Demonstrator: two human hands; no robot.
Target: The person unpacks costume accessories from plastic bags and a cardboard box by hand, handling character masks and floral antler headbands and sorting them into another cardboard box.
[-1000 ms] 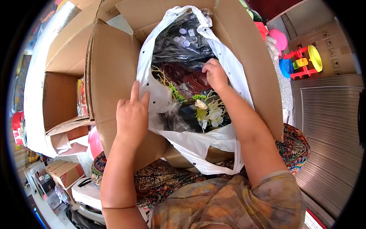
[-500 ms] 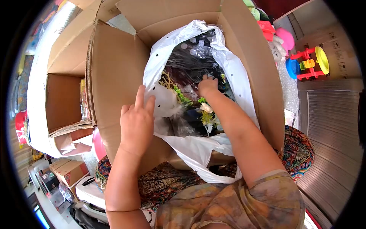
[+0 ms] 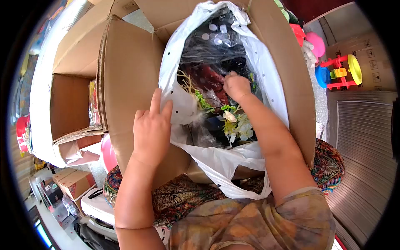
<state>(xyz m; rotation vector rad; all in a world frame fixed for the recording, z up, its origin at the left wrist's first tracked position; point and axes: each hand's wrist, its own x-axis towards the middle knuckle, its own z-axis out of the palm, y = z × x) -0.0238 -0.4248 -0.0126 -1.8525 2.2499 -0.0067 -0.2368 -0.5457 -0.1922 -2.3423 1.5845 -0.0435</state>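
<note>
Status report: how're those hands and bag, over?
Right hand inside white bag, grip unclear. Left hand near bag's left edge. Bag open in cardboard box. Flowers beside right forearm.

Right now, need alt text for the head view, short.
A person's right hand is inside an open white plastic bag, over plastic-wrapped dark red and black items and near pale flowers. The bag sits in an open cardboard box, with the left hand at the bag's left edge. A colourful toy is off to the right.
</note>
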